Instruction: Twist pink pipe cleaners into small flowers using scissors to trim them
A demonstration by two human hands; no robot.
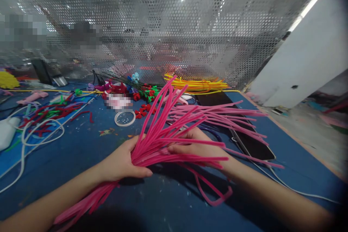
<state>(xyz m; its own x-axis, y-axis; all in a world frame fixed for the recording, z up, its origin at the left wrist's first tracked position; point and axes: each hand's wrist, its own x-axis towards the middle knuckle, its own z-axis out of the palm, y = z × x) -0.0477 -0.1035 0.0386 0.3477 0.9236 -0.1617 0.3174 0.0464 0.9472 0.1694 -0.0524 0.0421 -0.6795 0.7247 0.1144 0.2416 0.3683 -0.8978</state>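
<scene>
My left hand [123, 161] grips a bundle of pink pipe cleaners [174, 134] low over the blue table [81, 145]; my right hand [198, 146] pinches fanned-out strands near the middle.

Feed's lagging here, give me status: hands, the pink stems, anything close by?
Left hand shut on the pink pipe cleaners, fanned out. Right hand fingering single stems in the fan. Dark phone and white cable under the spread tips.
</scene>
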